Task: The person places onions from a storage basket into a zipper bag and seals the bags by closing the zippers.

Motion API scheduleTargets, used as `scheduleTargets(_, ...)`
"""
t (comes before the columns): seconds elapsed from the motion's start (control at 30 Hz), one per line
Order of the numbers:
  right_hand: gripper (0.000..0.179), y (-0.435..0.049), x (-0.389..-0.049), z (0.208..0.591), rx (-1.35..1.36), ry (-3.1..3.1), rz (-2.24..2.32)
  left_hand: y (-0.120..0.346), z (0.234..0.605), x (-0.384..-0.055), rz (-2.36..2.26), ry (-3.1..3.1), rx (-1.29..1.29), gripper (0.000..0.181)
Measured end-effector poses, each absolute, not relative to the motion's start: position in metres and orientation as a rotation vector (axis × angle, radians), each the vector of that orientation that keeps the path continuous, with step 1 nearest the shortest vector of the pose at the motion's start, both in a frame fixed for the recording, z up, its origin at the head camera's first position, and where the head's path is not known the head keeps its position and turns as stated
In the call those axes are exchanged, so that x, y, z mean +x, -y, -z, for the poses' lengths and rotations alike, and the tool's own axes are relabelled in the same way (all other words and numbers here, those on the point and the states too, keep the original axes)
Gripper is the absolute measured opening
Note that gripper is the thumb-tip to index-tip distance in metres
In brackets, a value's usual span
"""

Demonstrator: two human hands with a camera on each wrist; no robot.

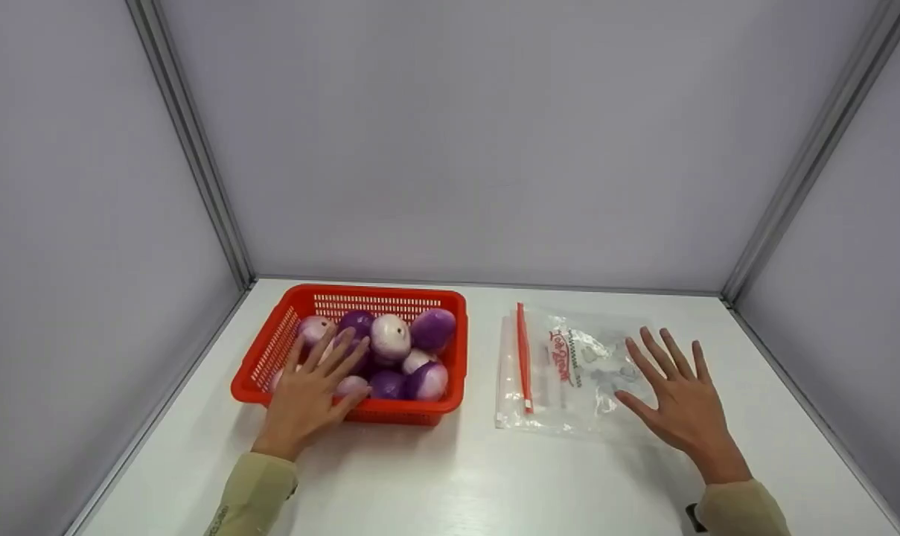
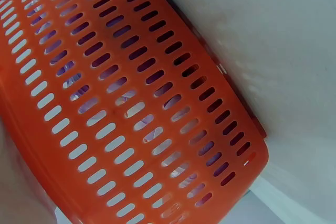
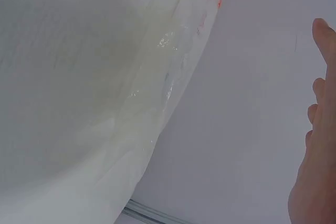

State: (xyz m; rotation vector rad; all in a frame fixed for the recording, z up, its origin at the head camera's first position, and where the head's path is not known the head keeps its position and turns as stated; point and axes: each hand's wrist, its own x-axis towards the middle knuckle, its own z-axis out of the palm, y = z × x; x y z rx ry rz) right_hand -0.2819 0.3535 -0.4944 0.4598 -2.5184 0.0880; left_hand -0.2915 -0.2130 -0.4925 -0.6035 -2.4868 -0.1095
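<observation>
A red plastic basket (image 1: 450, 408) with slotted walls holds several purple-and-white onions (image 1: 390, 339). Over its near left part my left hand (image 1: 308, 394) is spread, fingers straight, holding nothing. The left wrist view looks at the slotted side of the basket (image 2: 131, 87), with onions partly showing through. To the right lies a clear zip bag (image 1: 598, 372) with a red slider strip and red print; a second bag edge seems to show under it. My right hand (image 1: 684, 406) hovers with spread fingers by the bag's right side. In the right wrist view that hand (image 3: 320, 145) is apart from the bag.
The white table (image 1: 450, 484) carries the basket and bag. Grey panels (image 1: 479, 149) enclose it at the back and both sides, with metal posts (image 1: 196, 149) at the corners.
</observation>
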Motion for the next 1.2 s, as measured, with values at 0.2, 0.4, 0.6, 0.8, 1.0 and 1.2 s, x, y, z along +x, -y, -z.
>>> scheduleTargets(0.2,0.080,-0.340,-0.293,0.498,0.411,2.613,-0.313,0.216,0.494,-0.291,0.205,2.579,-0.558,0.067)
scheduleTargets(0.4,0.077,-0.319,-0.312,0.499,0.329,2.748,-0.801,0.222,0.491,-0.288,0.301,2.652,-0.483,0.062)
scheduleTargets(0.6,0.070,-0.295,-0.341,0.499,0.195,2.711,-1.351,0.224,0.491,-0.290,0.377,2.682,-0.463,0.050)
scheduleTargets(0.8,0.071,-0.265,-0.365,0.502,0.030,2.546,-1.856,0.220,0.492,-0.289,0.389,2.718,-0.430,0.047)
scheduleTargets(1.0,0.065,-0.239,-0.382,0.510,-0.145,2.384,-2.165,0.216,0.491,-0.289,0.370,2.797,-0.408,0.050)
scheduleTargets(1.2,0.074,-0.223,-0.392,0.521,-0.249,2.400,-2.215,0.214,0.491,-0.289,0.350,2.842,-0.393,0.045)
